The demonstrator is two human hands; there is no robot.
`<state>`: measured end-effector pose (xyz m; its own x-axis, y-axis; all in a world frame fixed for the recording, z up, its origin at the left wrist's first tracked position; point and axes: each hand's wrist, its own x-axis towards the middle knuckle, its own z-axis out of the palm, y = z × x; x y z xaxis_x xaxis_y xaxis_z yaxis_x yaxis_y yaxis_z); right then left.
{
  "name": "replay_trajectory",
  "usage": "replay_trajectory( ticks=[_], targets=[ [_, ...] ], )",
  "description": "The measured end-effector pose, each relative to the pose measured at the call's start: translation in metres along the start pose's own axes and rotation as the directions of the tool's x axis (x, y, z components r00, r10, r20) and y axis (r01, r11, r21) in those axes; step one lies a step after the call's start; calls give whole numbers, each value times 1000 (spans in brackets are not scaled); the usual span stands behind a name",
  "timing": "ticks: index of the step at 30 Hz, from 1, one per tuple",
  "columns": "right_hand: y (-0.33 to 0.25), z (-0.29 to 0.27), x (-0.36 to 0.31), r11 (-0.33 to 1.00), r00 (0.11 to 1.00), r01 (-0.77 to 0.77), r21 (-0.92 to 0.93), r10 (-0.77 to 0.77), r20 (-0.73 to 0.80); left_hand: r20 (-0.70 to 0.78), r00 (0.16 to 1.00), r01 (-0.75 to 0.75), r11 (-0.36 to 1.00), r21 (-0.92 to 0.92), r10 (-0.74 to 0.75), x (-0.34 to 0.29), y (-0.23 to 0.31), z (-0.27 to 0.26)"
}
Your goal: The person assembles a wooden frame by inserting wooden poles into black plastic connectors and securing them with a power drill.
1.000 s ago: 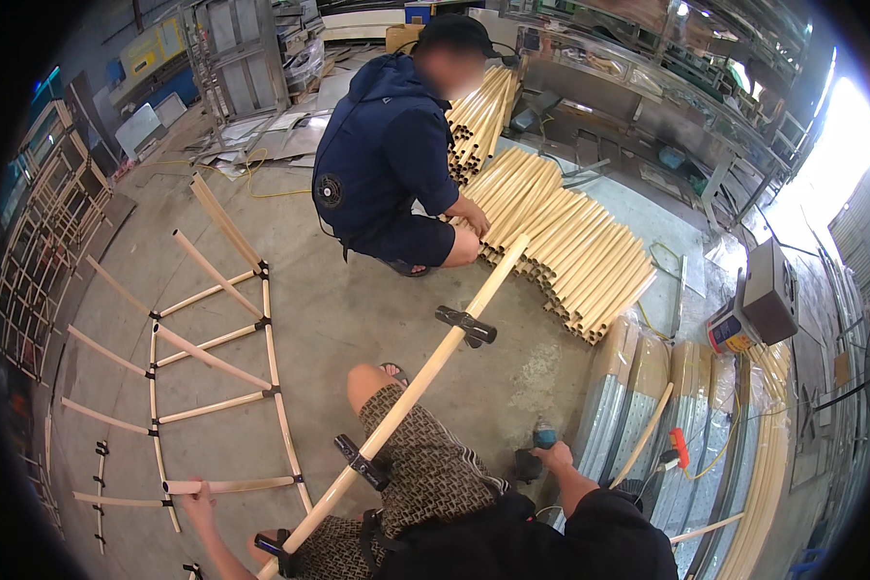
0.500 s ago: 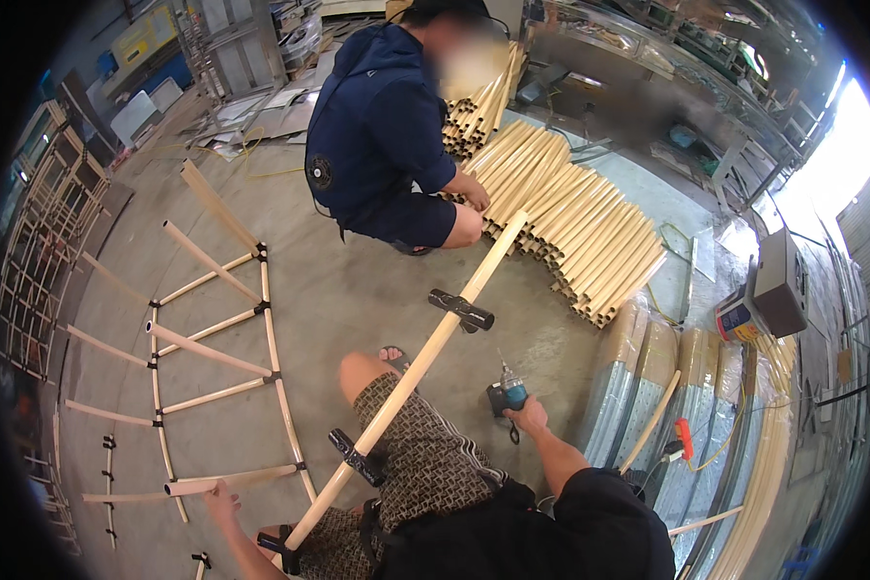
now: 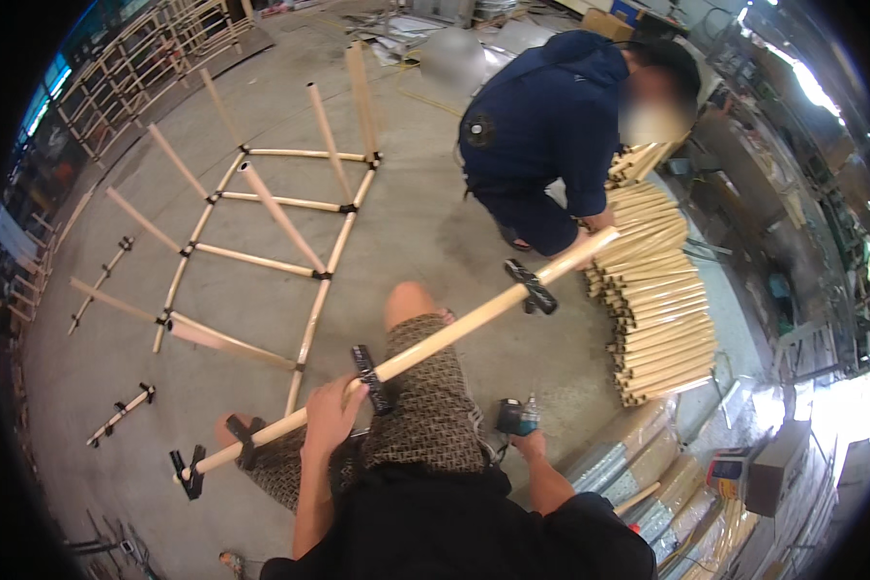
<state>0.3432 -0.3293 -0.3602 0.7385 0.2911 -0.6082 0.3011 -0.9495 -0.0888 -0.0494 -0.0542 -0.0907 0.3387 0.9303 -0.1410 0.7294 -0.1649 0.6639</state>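
A long cream pipe (image 3: 454, 333) with several black joints lies slantwise across my lap, its far end near the co-worker. Around the pipe, just beside one black joint (image 3: 369, 379), my left hand (image 3: 331, 418) is closed. Off the floor to my right, my right hand (image 3: 529, 446) grips a teal and black cordless drill (image 3: 518, 417), its bit pointing away from me. The drill is apart from the pipe. Another black joint (image 3: 530, 286) sits farther along the pipe, and two more are toward its near left end.
A ladder-like pipe frame (image 3: 311, 324) with upright posts lies on the floor at left. Two short jointed pipes (image 3: 121, 416) rest beyond it. A co-worker in navy (image 3: 541, 135) crouches by stacked cream pipes (image 3: 659, 329). Wrapped metal lengths (image 3: 638, 449) and a grey box (image 3: 779, 466) are at right.
My left hand has moved from beside a post of the floor frame onto the pipe across my lap. The view has turned left, and the pipe lies flatter across it. The drill stays in my right hand.
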Motion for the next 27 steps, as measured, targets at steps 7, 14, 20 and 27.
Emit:
replay_trajectory(
  ticks=[7, 14, 20, 27],
  targets=[
    [17, -20, 30, 984, 962, 162, -74, -140, 236, -184, 979, 87, 996, -32, -92, -10, 24, 4],
    [-16, -43, 94, 887, 897, 324, -328, -177, 405, -338, 926, 124, 982, -144, -167, -14, 21, -8],
    [-92, -55, 102, 673, 794, 596, -437, -416, 442, -274, 924, 276, 961, -4, -266, -39, 12, 2],
    [-171, -66, 104, 545, 740, 671, -503, -528, 416, -367, 881, 302, 952, -47, -298, -62, 14, 17]
  ],
)
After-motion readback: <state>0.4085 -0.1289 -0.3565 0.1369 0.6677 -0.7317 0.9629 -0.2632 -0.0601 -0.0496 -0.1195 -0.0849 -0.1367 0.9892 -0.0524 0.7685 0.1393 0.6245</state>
